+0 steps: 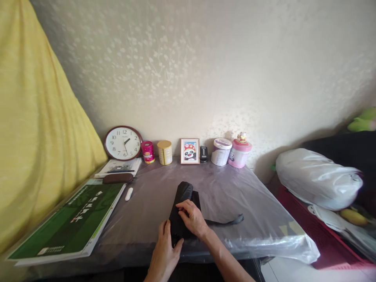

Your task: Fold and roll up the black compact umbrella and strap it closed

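Note:
A black fabric bundle that looks like a folded umbrella [184, 192] lies lengthwise near the table's front edge, its rounded end pointing toward the wall. Its near end is clasped by my left hand [167, 244], with the thumb on one side and the fingers on the other. My right hand [192, 219] rests over the middle, fingers bent and pinching the black fabric. From under that hand a dark strap [225, 222] stretches out to the right across the table cover. The part beneath my right palm is hidden.
Plastic covers the grey table [141, 219]. Left are a green book [73, 219], a brown case [117, 178] and a small white object [128, 194]. A clock [123, 143], tins, a panda picture [190, 150] and tubs line the wall. A white bag [317, 176] sits right.

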`<state>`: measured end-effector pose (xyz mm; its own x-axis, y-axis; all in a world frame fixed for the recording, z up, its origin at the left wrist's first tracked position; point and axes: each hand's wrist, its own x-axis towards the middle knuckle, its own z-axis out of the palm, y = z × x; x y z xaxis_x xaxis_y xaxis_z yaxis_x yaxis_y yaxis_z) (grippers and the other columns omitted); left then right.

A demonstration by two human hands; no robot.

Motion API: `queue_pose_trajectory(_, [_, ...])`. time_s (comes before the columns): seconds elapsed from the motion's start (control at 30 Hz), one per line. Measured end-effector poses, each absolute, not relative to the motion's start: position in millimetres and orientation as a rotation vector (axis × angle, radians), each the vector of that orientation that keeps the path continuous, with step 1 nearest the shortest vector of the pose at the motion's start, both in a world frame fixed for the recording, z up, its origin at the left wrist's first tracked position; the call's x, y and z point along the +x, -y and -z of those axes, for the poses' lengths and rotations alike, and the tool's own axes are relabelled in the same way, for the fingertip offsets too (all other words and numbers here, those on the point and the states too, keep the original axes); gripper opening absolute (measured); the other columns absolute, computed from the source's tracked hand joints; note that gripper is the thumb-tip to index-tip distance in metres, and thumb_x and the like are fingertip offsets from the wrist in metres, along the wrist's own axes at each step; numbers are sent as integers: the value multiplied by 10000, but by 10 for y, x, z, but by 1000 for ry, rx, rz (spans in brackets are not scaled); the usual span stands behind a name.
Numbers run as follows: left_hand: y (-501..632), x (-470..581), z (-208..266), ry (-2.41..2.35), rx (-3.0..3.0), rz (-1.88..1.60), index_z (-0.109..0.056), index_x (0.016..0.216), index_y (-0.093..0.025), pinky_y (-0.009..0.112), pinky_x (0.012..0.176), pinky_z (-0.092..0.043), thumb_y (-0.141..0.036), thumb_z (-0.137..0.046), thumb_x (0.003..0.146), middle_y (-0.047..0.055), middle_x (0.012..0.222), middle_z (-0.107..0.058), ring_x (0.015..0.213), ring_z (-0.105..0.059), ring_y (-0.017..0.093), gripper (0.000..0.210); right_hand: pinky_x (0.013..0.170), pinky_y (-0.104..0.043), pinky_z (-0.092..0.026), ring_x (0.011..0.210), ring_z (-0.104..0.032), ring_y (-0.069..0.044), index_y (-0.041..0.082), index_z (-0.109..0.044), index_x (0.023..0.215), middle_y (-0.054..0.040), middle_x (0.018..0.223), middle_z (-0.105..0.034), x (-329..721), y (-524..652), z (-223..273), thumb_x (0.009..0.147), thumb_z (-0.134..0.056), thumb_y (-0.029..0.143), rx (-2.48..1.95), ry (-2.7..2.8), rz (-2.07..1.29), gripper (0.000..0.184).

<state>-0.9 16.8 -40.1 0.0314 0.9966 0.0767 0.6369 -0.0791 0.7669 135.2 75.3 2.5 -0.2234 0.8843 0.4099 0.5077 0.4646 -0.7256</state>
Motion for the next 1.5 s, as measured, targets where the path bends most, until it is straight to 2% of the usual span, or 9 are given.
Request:
queue_pose_trajectory(0.1, [-146,-15,411,-1651,1826,-897,-197,1324,-100,472,1019,-350,-356,-391,793,203,1366,-327,1272,-364,301,620,834,-332,-427,878,-534,-164,241,-633,995,-39,929,-605,1321,-657,-29,839,-461,122,-1130,1970,-398,261])
queue_pose_trajectory(0.23, [-102,-7,294,-1564,1868,-926,39,1392,-207,441,1038,-337,-314,-377,832,135,1460,-203,1328,-276,249,706,811,-332,-436,871,-526,-168,246,-630,1021,-46,939,-610,1326,-577,-55,885,-404,146,-1111,2024,-326,283])
queue_pose_trajectory(0.47, [-129,-56,333,-1558,1923,-770,-192,1375,-204,412,976,-413,-343,-332,851,128,1343,-385,1233,-431,245,559,913,-347,-422,1019,-537,-154,237,-597,1074,-41,1060,-638,1426,-566,3,906,-363,158,-1021,2029,-350,299])
queue_pose_trajectory(0.6, [-172,-118,441,-1542,1931,-775,-207,1377,-190,402,998,-396,-362,-352,857,127,1374,-368,1258,-399,240,566,1051,-424,-284,1242,-399,-173,239,-541,1184,-43,1227,-580,1424,-728,55,913,-387,220,-1090,2102,-303,312])
queue_pose_trajectory(0.73, [-187,-146,480,-1533,1930,-769,-212,1381,-179,397,978,-413,-359,-375,850,137,1387,-358,1261,-394,252,584,1078,-441,-202,1269,-371,-162,256,-534,1196,-27,1247,-570,1395,-1021,68,915,-383,222,-1147,2158,-286,321])
queue_pose_trajectory(1.0, [-213,-170,475,-1556,1903,-761,-185,1391,-207,358,900,-466,-323,-403,829,125,1383,-368,1182,-486,242,614,1065,-442,-211,1234,-416,-167,254,-603,1096,-33,1169,-624,1347,-1556,155,902,-394,218,-1239,2131,-219,286])
queue_pose_trajectory(1.2, [-199,-156,428,-1549,1898,-774,-180,1389,-215,367,911,-459,-319,-396,832,116,1370,-382,1180,-488,238,606,1004,-388,-334,1154,-496,-219,184,-576,1126,-114,1223,-571,1539,-1688,117,846,-460,228,-1546,1754,-409,306])
queue_pose_trajectory(1.33, [-167,-108,348,-1560,1875,-787,-173,1387,-216,363,948,-432,-322,-378,835,105,1359,-387,1220,-444,227,598,923,-379,-397,1034,-569,-241,136,-600,1074,-148,1078,-628,1851,-1565,144,812,-449,196,-1689,1522,-497,308])
queue_pose_trajectory(1.5, [-114,-55,206,-1588,1836,-778,-170,1384,-207,386,958,-417,-325,-346,846,113,1336,-399,1214,-447,234,579,655,-271,-481,688,-618,-170,165,-667,833,-37,694,-651,1988,-1322,164,799,-445,240,-1697,1375,-817,237])
